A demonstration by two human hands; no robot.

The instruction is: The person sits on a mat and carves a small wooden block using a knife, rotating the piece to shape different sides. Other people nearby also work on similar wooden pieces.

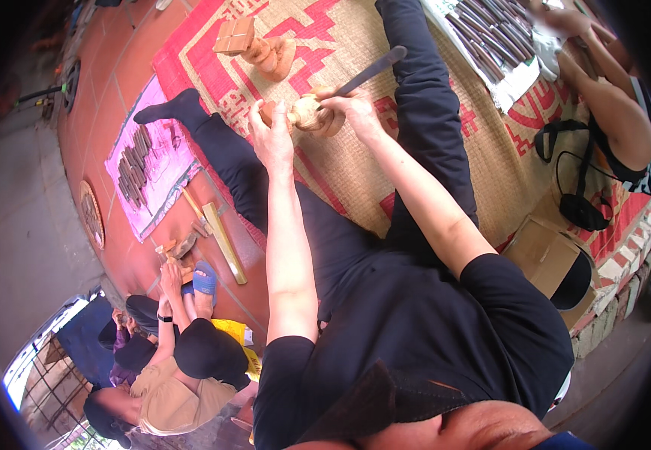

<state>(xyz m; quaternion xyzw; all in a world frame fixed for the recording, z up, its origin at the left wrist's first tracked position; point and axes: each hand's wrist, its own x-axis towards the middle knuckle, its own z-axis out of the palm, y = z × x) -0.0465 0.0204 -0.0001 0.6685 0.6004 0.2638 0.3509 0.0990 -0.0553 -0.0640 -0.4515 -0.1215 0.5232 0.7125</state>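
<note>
Pale wood, rounded and smooth, forms the small carving [309, 112] clenched in the left hand [271, 135] over the woven straw mat [355, 45]. Right hand [355, 109] grasps a long dark-handled chisel [370, 71], tip against the carving. Farther left stands another blocky wooden figure [258, 49]; dark tools [134, 165] line a pink cloth [157, 176] left.

Open-air woodcarving workshop on a tiled courtyard floor [115, 67]. Evidence: woven mat [355, 45] under the grip; rows of chisels on a pink cloth [153, 165] left of the grip, more chisels [490, 34] right of it; carved wooden figure [265, 49] beyond it; second person carving nearby.
</note>
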